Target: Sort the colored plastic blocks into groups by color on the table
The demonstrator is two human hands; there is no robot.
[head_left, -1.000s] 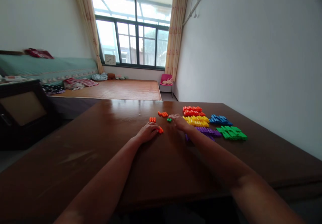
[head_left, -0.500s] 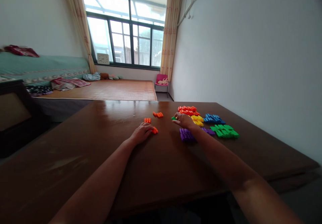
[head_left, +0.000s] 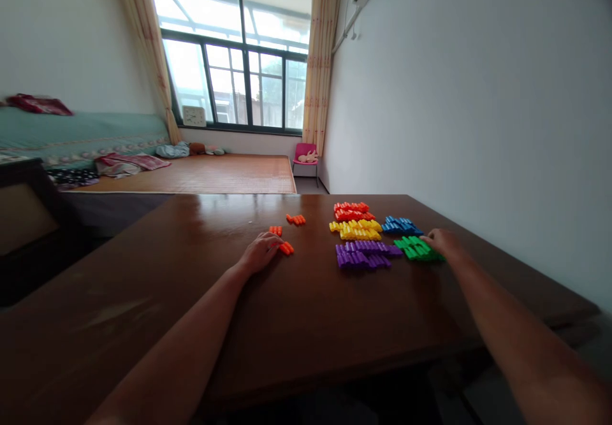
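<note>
My left hand (head_left: 261, 252) rests on the brown table with its fingers stretched out and lying loosely. Its fingertips are against a small cluster of orange plastic pieces (head_left: 286, 248). Two more orange clusters lie just beyond, one nearer (head_left: 276, 230) and one farther (head_left: 296, 220). At the right, my right hand (head_left: 442, 242) reaches the pile of green plastic pieces (head_left: 415, 249). Thumb and fingers pinch at the pile's far right side, seemingly on a green piece; the fingertips are partly hidden.
Purple pieces (head_left: 362, 255) lie left of the green pile. Yellow (head_left: 356, 229), red-orange (head_left: 352, 211) and blue (head_left: 401, 225) piles sit behind. The table (head_left: 287, 329) ends near a white wall (head_left: 459, 106); a bed (head_left: 229, 173) stands beyond.
My right hand has moved right, from beside the yellow pile, where it held a green piece, to the green pile. My left hand stays by the orange pieces. The view has shifted slightly.
</note>
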